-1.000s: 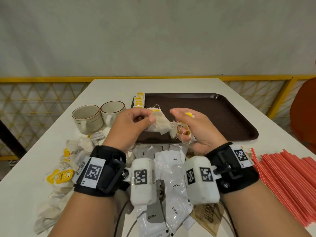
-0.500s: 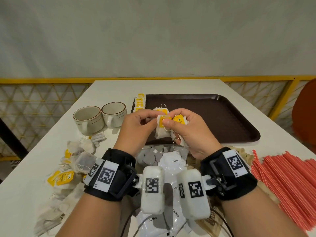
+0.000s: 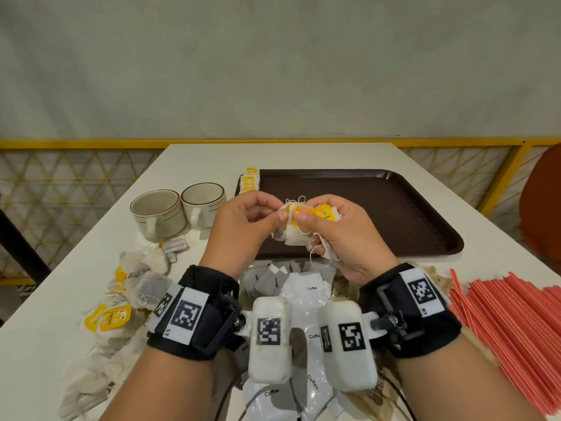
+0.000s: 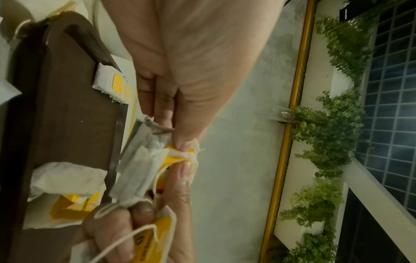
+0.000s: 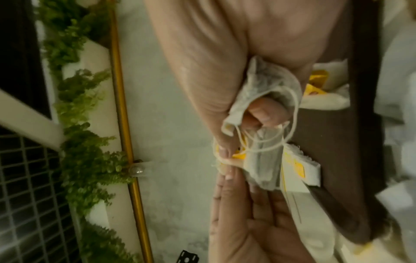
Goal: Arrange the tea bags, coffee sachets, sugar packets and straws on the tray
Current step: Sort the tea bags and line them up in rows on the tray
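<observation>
1. The tea bags (image 3: pixel 299 230) I hold are a small bunch of soft off-white paper pouches with dark leaf showing through, yellow tags and loose white strings looping out.
2. I hold this bunch in the air above the near left part of the brown tray (image 3: pixel 394 208), between both hands.
3. My left hand (image 3: pixel 246 226) pinches the top edge of the bunch between thumb and fingers, its other fingers curled.
4. My right hand (image 3: pixel 343 235) grips the rest: thumb on a yellow tag, curled fingers wrapped round the pouches, strings dangling below.
5. A short row of tea bags (image 3: pixel 249 180) with yellow tags already lies along the tray's far left edge.
6. Left of the tray, on the white bench (image 3: pixel 45 323), sprawls a heap of more tea bags (image 3: pixel 133 296) beside two cups (image 3: pixel 179 212).
7. Nearer to me than the tray lie white coffee sachets (image 3: pixel 309 305), partly hidden beneath my wrists.
8. Right of the tray, toward me, lies a spread of red straws (image 3: pixel 513 323).
</observation>
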`<state>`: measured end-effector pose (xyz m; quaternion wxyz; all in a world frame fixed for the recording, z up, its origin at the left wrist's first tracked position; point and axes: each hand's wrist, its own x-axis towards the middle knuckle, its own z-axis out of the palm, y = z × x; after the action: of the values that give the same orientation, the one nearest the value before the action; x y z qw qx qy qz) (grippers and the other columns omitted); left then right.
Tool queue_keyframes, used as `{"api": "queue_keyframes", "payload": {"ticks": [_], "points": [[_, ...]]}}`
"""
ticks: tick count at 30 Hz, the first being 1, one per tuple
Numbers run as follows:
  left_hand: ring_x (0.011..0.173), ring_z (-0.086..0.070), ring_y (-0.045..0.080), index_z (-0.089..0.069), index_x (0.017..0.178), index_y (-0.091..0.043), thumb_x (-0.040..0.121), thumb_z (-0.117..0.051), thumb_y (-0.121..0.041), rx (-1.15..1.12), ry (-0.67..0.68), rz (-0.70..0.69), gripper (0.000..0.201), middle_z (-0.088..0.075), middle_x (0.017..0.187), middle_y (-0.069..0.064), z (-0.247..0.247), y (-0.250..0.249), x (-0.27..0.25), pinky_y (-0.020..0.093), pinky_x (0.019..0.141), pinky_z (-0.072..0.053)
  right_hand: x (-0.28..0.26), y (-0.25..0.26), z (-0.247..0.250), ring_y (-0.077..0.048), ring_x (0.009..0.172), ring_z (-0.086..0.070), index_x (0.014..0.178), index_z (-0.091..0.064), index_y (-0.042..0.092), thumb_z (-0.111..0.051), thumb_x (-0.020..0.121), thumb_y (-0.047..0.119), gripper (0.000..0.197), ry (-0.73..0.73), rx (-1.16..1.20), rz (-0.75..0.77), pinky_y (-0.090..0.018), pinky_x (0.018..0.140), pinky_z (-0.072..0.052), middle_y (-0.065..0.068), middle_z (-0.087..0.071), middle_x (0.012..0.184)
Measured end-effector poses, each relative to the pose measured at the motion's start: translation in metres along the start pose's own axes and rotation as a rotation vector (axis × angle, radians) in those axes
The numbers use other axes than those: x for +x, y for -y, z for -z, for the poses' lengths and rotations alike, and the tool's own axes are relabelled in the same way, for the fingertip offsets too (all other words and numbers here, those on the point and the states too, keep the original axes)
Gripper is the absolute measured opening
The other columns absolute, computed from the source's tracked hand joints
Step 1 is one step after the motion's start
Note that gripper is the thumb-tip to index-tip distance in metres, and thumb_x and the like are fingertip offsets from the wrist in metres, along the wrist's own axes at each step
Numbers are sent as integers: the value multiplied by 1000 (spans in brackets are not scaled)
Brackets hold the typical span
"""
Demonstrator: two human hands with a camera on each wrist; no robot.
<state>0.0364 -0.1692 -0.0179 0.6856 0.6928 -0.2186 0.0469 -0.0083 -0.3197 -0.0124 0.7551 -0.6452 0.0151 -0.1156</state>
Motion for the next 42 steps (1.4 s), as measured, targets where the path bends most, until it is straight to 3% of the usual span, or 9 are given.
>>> {"api": "queue_keyframes", "payload": {"ticks": [10, 13, 15, 18, 20, 26, 33, 38, 42], "points": [[65, -62, 9, -66, 89, -14, 87, -62, -2, -157, 60, 58, 13, -70, 76, 3, -6, -3, -2, 18, 61, -50, -2, 0, -5, -9, 54, -60, 90, -59, 8, -69, 81, 4, 14, -15, 151, -58, -17, 43, -45, -5, -62, 71], [85, -64, 14, -65, 88, -22, 85, -66, -5, -121, 212, 2, 17, -69, 90, 2, -7, -3, -4, 23, 76, -52, -1, 1, -4, -8, 49, -55, 94, -58, 5, -68, 83, 4, 15, -44, 192, -79, -16, 40, -43, -6, -59, 69], [85, -61, 15, -70, 83, -25, 85, -66, -4, -8, 262, -11, 21, -68, 88, -3, -9, -3, -7, 28, 81, -53, 0, 2, -4, -5, 44, -52, 90, -59, 6, -67, 85, 8, 9, -57, 198, -100, -16, 39, -42, -3, -59, 64], [68, -56, 2, -73, 82, -23, 86, -63, -1, 99, 152, 45, 24, -67, 76, -10, -11, 0, -7, 18, 66, -45, 1, 3, -3, -7, 42, -45, 95, -59, 7, -60, 93, 24, 17, -51, 216, -167, -18, 36, -36, -1, -54, 61], [77, -62, 0, -74, 84, -24, 87, -63, -5, 150, 69, 74, 22, -70, 83, -12, -12, 1, -6, 18, 74, -47, 2, 4, -1, -9, 46, -40, 98, -60, 9, -52, 97, 35, 28, -56, 207, -220, -20, 36, -31, -3, -48, 66], [91, -66, 10, -76, 87, -26, 86, -67, -34, 185, 79, 100, 12, -73, 89, -7, -16, -3, -9, 36, 89, -52, -2, 4, -4, -11, 46, -41, 113, -59, 8, -42, 99, 45, 43, 8, 130, -274, -21, 36, -33, -3, -55, 66], [89, -64, 18, -75, 80, -27, 75, -78, -30, 196, 151, 65, 7, -68, 89, -3, -19, -5, -12, 46, 86, -53, -1, 0, -4, -8, 55, -54, 102, -64, 21, -37, 98, 53, 42, -16, -13, -265, -20, 40, -38, -1, -61, 79], [80, -61, 8, -73, 80, -21, 83, -71, -19, 224, 106, 48, 4, -67, 83, -5, -17, 0, -9, 34, 85, -52, -2, 2, -7, -10, 41, -42, 110, -59, 12, -40, 97, 52, 46, 56, 120, -298, -19, 34, -34, -1, -52, 58], [74, -60, 6, -71, 78, -22, 87, -66, -21, 204, 38, 63, 11, -66, 74, -9, -13, 2, -6, 26, 79, -50, 2, -1, -4, -9, 42, -37, 108, -59, 11, -47, 97, 46, 38, 27, 150, -287, -18, 33, -30, -2, -50, 63]]}}
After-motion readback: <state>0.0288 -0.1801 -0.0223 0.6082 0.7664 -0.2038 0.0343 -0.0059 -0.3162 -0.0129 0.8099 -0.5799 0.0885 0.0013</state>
